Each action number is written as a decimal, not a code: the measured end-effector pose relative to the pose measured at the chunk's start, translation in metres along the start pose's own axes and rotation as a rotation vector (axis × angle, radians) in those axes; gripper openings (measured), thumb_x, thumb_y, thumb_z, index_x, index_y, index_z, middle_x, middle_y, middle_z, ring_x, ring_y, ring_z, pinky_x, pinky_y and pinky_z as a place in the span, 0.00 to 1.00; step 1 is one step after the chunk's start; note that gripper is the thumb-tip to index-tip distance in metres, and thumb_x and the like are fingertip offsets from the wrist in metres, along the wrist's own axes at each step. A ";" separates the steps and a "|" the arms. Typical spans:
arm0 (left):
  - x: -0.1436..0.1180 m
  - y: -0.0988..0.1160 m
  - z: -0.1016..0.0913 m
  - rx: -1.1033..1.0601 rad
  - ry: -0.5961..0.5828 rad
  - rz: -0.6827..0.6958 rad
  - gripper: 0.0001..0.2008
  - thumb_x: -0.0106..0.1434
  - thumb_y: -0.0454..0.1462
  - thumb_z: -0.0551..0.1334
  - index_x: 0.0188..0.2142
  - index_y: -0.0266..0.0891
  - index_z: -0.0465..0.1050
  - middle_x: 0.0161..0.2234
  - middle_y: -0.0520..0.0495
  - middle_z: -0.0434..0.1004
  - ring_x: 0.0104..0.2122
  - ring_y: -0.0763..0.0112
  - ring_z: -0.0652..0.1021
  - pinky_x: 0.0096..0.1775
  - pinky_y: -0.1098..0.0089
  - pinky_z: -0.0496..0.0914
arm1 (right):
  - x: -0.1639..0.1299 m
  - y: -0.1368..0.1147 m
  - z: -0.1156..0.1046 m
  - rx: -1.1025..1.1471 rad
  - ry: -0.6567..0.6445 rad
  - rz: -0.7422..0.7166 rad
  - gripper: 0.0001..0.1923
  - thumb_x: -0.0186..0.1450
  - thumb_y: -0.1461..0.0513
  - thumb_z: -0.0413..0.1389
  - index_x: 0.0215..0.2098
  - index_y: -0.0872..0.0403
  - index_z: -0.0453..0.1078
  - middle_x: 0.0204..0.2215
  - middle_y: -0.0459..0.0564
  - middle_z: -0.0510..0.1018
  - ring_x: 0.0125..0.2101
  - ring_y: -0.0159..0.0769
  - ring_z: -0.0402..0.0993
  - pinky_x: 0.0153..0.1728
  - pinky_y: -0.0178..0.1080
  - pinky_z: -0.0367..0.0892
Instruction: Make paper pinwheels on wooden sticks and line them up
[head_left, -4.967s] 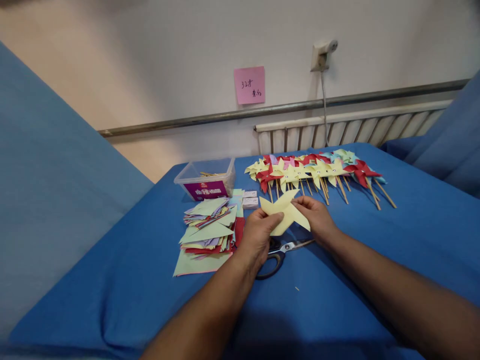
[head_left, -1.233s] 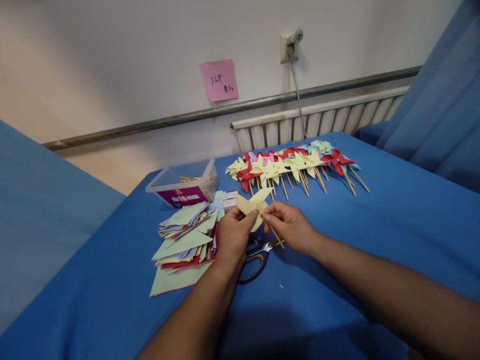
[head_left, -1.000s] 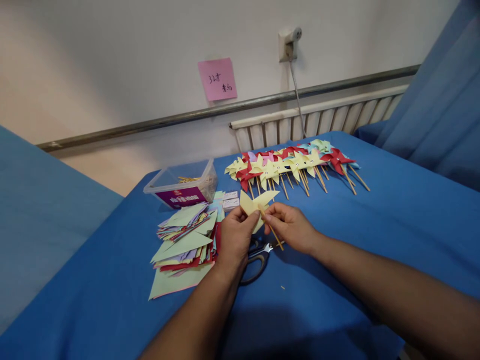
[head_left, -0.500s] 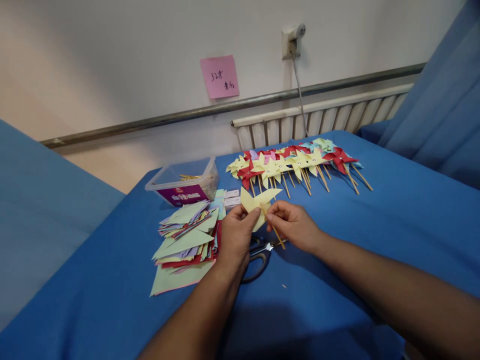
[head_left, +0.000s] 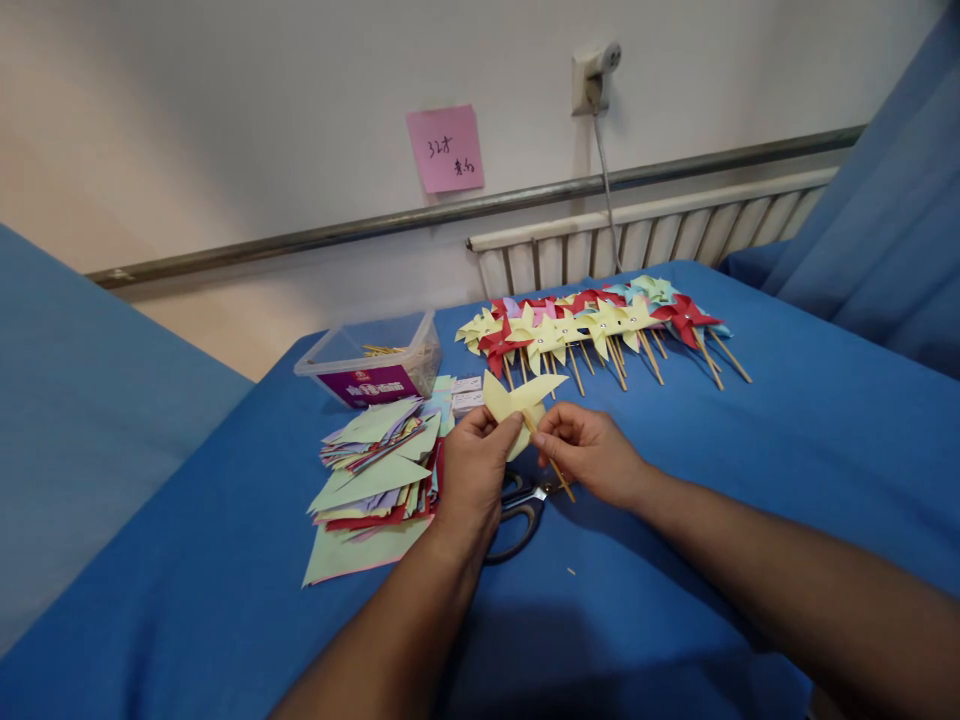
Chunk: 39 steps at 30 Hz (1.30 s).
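— What differs from five seconds ago?
— My left hand (head_left: 474, 470) pinches the now-folded yellow paper (head_left: 516, 402) above the scissors (head_left: 517, 506); my right hand (head_left: 592, 455) now clamps a stick (head_left: 556, 472) against it.

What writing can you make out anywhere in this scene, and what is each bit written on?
"32" followed by handwritten characters too small to read: on the pink sticky note on the wall.
Purple label on the clear plastic box: light print, too blurred to read.
Two small white boxes beside the paper stack: faint print, unreadable.
Nothing is written on the yellow pinwheel held in the hands.
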<state>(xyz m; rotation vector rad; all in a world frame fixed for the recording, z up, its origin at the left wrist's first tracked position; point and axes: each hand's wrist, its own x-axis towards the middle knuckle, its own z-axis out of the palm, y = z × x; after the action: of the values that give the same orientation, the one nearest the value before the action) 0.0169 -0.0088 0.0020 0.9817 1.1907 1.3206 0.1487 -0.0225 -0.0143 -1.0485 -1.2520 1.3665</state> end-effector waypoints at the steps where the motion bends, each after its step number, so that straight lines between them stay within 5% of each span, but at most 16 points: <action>1: 0.000 0.000 0.000 0.002 0.004 0.002 0.16 0.45 0.41 0.71 0.33 0.34 0.77 0.32 0.46 0.81 0.25 0.72 0.75 0.30 0.72 0.67 | 0.000 0.000 0.000 0.002 -0.002 -0.001 0.12 0.56 0.54 0.59 0.26 0.53 0.63 0.17 0.40 0.71 0.15 0.24 0.60 0.16 0.30 0.54; 8: 0.002 -0.001 -0.001 -0.036 0.008 0.010 0.17 0.44 0.40 0.72 0.33 0.34 0.77 0.30 0.46 0.80 0.25 0.72 0.75 0.31 0.72 0.67 | 0.000 -0.006 -0.004 0.112 0.031 -0.071 0.14 0.59 0.52 0.59 0.29 0.53 0.63 0.20 0.41 0.74 0.14 0.24 0.63 0.14 0.29 0.58; 13: 0.002 -0.002 0.000 -0.073 0.022 -0.006 0.18 0.44 0.41 0.72 0.34 0.34 0.77 0.31 0.45 0.80 0.27 0.70 0.76 0.34 0.69 0.69 | -0.005 -0.014 -0.009 0.316 0.032 -0.200 0.11 0.63 0.54 0.58 0.33 0.52 0.64 0.23 0.41 0.75 0.23 0.28 0.72 0.24 0.31 0.68; 19: -0.002 -0.004 0.003 -0.107 0.021 -0.041 0.17 0.45 0.41 0.71 0.34 0.34 0.77 0.28 0.46 0.80 0.25 0.70 0.75 0.31 0.70 0.68 | -0.015 -0.013 -0.002 0.292 0.078 -0.259 0.08 0.65 0.56 0.56 0.35 0.52 0.65 0.19 0.37 0.70 0.17 0.23 0.68 0.20 0.29 0.63; 24: -0.003 -0.005 0.002 -0.095 0.027 -0.041 0.14 0.45 0.40 0.71 0.32 0.35 0.76 0.25 0.48 0.77 0.23 0.72 0.73 0.29 0.72 0.67 | -0.021 -0.009 0.000 0.279 -0.096 -0.203 0.08 0.65 0.57 0.57 0.38 0.53 0.68 0.22 0.41 0.75 0.17 0.25 0.70 0.20 0.30 0.65; 31: 0.000 -0.006 -0.002 -0.114 0.053 -0.057 0.14 0.46 0.41 0.71 0.30 0.36 0.75 0.24 0.50 0.76 0.22 0.74 0.72 0.28 0.72 0.65 | -0.026 -0.007 -0.005 0.349 -0.571 -0.005 0.14 0.65 0.54 0.55 0.39 0.57 0.73 0.31 0.51 0.79 0.27 0.32 0.77 0.32 0.38 0.71; 35: 0.000 -0.005 -0.002 -0.142 0.029 -0.024 0.14 0.47 0.41 0.70 0.32 0.35 0.75 0.27 0.48 0.77 0.25 0.72 0.74 0.30 0.71 0.67 | -0.025 -0.002 0.005 0.244 -0.372 -0.014 0.11 0.61 0.55 0.60 0.31 0.55 0.68 0.22 0.44 0.76 0.18 0.27 0.71 0.22 0.32 0.66; 39: -0.001 -0.004 -0.001 -0.149 0.034 -0.034 0.14 0.46 0.40 0.71 0.31 0.34 0.75 0.26 0.49 0.75 0.23 0.73 0.72 0.29 0.71 0.66 | -0.021 0.000 0.011 0.251 -0.143 -0.069 0.15 0.59 0.55 0.62 0.39 0.51 0.63 0.22 0.40 0.77 0.17 0.27 0.70 0.20 0.31 0.65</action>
<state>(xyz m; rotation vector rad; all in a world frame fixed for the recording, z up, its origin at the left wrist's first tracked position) 0.0171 -0.0096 -0.0018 0.8324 1.1124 1.3827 0.1416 -0.0445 -0.0138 -0.7390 -1.1719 1.5207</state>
